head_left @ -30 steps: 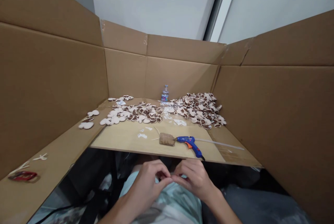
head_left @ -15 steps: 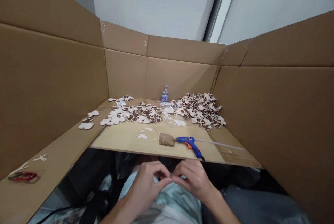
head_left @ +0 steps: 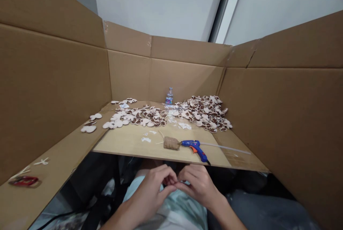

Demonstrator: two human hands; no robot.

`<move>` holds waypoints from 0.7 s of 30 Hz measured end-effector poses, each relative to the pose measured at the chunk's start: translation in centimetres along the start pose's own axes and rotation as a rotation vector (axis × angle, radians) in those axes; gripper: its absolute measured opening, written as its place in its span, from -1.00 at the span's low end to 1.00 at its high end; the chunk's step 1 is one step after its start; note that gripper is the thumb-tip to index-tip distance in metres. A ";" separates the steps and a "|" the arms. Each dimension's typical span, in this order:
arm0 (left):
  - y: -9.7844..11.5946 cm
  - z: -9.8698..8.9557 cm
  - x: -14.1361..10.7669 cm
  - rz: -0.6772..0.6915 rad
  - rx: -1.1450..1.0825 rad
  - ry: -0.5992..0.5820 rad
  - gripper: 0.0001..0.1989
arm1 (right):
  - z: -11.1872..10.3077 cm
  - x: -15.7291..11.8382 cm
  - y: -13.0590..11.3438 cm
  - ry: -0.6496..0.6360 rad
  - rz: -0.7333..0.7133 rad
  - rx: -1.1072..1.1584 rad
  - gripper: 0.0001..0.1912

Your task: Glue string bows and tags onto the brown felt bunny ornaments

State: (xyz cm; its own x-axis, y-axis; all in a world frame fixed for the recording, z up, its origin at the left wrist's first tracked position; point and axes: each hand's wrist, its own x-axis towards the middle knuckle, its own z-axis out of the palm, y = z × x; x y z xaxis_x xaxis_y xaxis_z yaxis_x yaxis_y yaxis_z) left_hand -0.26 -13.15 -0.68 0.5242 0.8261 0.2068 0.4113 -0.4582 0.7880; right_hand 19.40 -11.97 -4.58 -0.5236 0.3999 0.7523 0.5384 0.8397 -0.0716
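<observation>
Bright, soft indoor light, no sharp blur.

The wall [head_left: 158, 4] is pale with slight glare, the cardboard panels [head_left: 53, 97] bend at the picture edges, and under the wooden board [head_left: 123, 144] is dark shadow; the left hand [head_left: 147, 196] and right hand [head_left: 199, 187] look little soft.

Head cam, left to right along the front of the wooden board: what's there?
White paper scraps → small tan textured block → blue hot glue gun → translucent glue stick
</observation>
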 end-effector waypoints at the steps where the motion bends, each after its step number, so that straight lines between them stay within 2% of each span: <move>1: -0.1 0.0 0.0 0.020 0.010 -0.017 -0.94 | 0.0 0.0 0.0 0.000 -0.002 0.000 -0.69; 8: -0.2 -0.2 -0.5 0.093 0.017 -0.056 -0.88 | 0.1 -0.1 0.0 0.014 -0.001 0.050 -0.73; 13: -0.1 -0.5 -0.7 0.074 -0.047 -0.083 -0.91 | 0.0 -0.1 -0.1 0.034 0.020 0.150 -0.79; 21: -0.1 -0.6 -0.5 -0.032 -0.110 -0.114 -0.92 | -0.1 0.2 -0.4 0.022 0.028 0.185 -0.70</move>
State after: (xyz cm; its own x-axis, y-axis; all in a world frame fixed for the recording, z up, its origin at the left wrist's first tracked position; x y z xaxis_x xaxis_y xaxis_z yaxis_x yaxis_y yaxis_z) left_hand -1.01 -13.30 -0.48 0.5960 0.7942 0.1183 0.3484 -0.3885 0.8530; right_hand 19.19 -12.26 -4.31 -0.4946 0.4175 0.7623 0.4208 0.8824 -0.2103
